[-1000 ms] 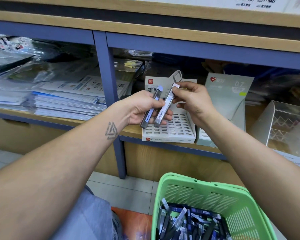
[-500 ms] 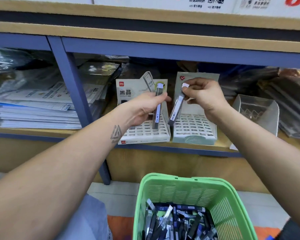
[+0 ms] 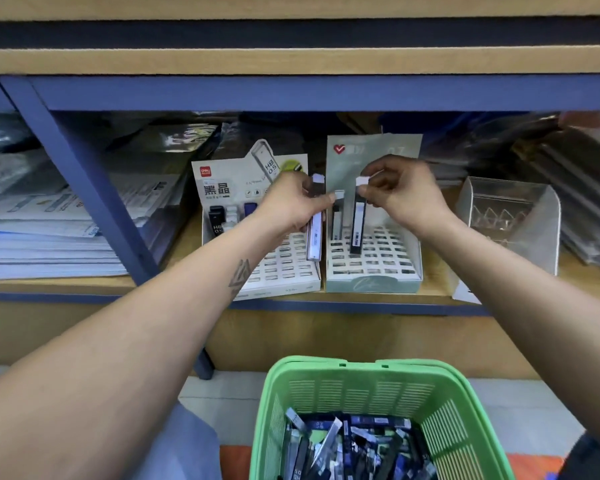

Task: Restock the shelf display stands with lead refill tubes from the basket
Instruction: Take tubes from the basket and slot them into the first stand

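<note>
head view: the right hand (image 3: 400,194) pinches the white cap of a dark lead refill tube (image 3: 358,223), now upright with its foot at the slots of the pale green display stand (image 3: 373,284); half a second ago it hung tilted above that stand. the left hand (image 3: 297,204) grips a second tube (image 3: 315,239), which has moved right to the white stand (image 3: 281,277)'s right edge. judged: the right tube is about to be seated. the green basket (image 3: 368,370) below holds many more tubes.
</note>
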Demonstrator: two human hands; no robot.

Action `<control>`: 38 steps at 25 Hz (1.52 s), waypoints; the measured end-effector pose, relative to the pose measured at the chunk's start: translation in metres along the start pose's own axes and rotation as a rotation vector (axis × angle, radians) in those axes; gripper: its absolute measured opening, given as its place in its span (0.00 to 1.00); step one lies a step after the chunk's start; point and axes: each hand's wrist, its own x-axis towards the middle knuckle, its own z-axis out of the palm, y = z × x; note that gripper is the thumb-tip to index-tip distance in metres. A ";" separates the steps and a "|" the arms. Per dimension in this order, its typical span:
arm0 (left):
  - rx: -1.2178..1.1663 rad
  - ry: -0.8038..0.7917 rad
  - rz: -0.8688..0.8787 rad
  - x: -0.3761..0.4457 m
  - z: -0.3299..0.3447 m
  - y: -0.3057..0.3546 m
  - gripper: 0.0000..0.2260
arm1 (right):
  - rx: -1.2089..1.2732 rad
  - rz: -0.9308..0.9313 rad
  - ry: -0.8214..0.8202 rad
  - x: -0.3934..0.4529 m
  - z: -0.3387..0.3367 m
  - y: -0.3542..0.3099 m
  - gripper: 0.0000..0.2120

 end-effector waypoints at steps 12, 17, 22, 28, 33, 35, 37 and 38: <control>0.236 -0.022 -0.158 0.031 0.025 -0.018 0.10 | 0.021 -0.059 0.032 0.013 0.003 0.016 0.08; 0.281 -0.043 -0.178 0.036 0.034 -0.025 0.09 | -0.019 -0.082 0.024 0.011 0.008 0.017 0.08; 0.290 -0.039 -0.173 0.038 0.037 -0.027 0.09 | 0.000 -0.070 0.071 0.013 0.006 0.023 0.09; 0.292 -0.045 -0.177 0.039 0.039 -0.026 0.08 | -0.080 -0.099 -0.004 0.012 0.011 0.023 0.08; 0.280 -0.044 -0.171 0.040 0.039 -0.031 0.09 | -0.192 -0.140 -0.058 0.005 0.016 0.028 0.03; 0.271 -0.048 -0.170 0.040 0.038 -0.032 0.09 | -0.227 -0.148 -0.044 0.003 0.014 0.027 0.02; 0.279 -0.057 -0.166 0.039 0.036 -0.035 0.10 | -0.246 -0.139 -0.043 0.001 0.012 0.029 0.02; 0.281 -0.061 -0.162 0.037 0.035 -0.035 0.10 | -0.239 -0.127 -0.041 0.000 0.011 0.029 0.03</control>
